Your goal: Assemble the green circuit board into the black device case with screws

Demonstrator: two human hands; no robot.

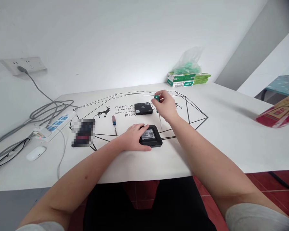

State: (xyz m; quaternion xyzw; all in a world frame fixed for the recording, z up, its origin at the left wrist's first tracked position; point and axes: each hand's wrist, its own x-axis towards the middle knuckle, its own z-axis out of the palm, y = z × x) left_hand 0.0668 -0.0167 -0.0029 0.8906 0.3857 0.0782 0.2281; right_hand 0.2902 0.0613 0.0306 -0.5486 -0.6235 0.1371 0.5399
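Note:
My left hand (134,137) lies against the left side of a black square electronic box (156,141), with the thumb at its near edge and fingers over its far left corner. A white label faces up on this box. In my right hand (168,106) is a screwdriver (156,97) with a green handle, held nearly upright. Its thin metal shaft points down, with the tip close to the far right edge of the box; I cannot tell whether it touches. Just beyond lies a second black box (143,108) with small stickers.
A second screwdriver (114,120) lies left of the boxes. Further left are a blurred dark object (84,133), a power strip (59,124), cables and a white mouse (36,153). Green-and-white cartons (180,80) stand by the wall under a plastic bag (189,62). A red-yellow package (278,112) sits right.

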